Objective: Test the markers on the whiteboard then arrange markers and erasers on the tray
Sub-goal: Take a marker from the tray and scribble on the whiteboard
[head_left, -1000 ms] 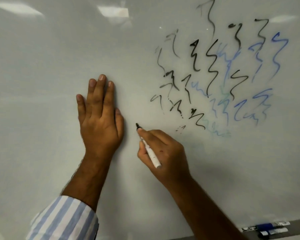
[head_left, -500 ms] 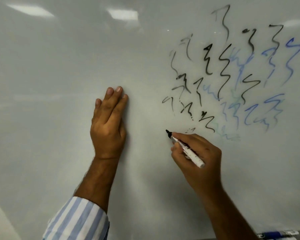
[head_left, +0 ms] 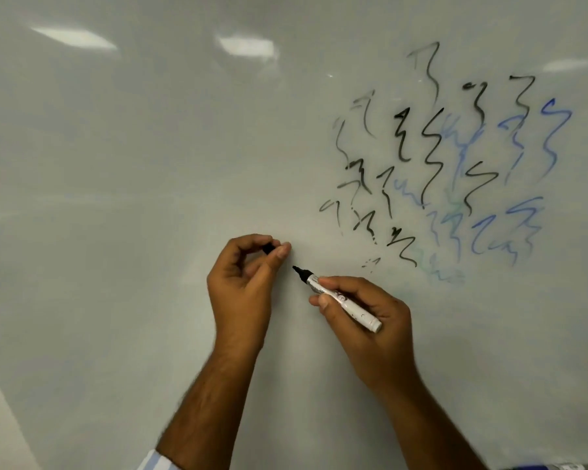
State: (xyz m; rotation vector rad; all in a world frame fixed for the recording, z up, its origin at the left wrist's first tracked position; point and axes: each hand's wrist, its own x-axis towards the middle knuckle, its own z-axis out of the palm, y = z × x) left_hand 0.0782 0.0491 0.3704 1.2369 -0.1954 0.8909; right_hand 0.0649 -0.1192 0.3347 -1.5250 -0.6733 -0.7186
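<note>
My right hand (head_left: 364, 320) grips an uncapped white marker (head_left: 340, 298) with a black tip that points up and left, just off the whiteboard (head_left: 116, 198). My left hand (head_left: 245, 283) is curled and pinches a small black cap (head_left: 268, 248) between thumb and fingertips, a short way up and left of the marker's tip. Black and blue test squiggles (head_left: 431, 157) cover the board to the upper right of both hands.
At the bottom right edge a sliver of the tray with a blue marker (head_left: 537, 467) shows. The left and lower parts of the board carry no marks. Ceiling lights reflect near the top.
My left hand has lifted its flat palm off the board and curled round the black cap. My right hand has pulled the marker's tip off the board. The view has shifted.
</note>
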